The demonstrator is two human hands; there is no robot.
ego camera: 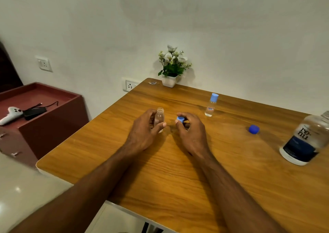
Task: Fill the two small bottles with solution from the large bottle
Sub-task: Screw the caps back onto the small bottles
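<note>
1. Your left hand [145,128] is wrapped around a small clear plastic bottle [159,118] with an open, uncapped neck; the bottle stands upright near the middle of the wooden tabletop [160,170], thumb across its front.
2. Your right hand [191,131] pinches a small light-blue cap [180,119] between its fingertips, just beside the open bottle and slightly lower than its mouth.
3. A second small clear bottle [210,106], closed with a light-blue cap, stands upright toward the far edge of the tabletop, to the right of your right hand and well apart from it. It carries a small label and holds clear liquid in its lower part.
4. The large clear bottle with a dark blue label [304,140] stands at the right edge of the tabletop, partly cut off by the frame; its neck appears uncapped.
5. A darker blue cap [254,129] lies on the tabletop between your right hand and the large bottle, nearer the large bottle.
6. A white pot of white flowers [171,67] sits at the far edge of the tabletop, against the wall.
7. How much liquid the open bottle holds cannot be told.
</note>
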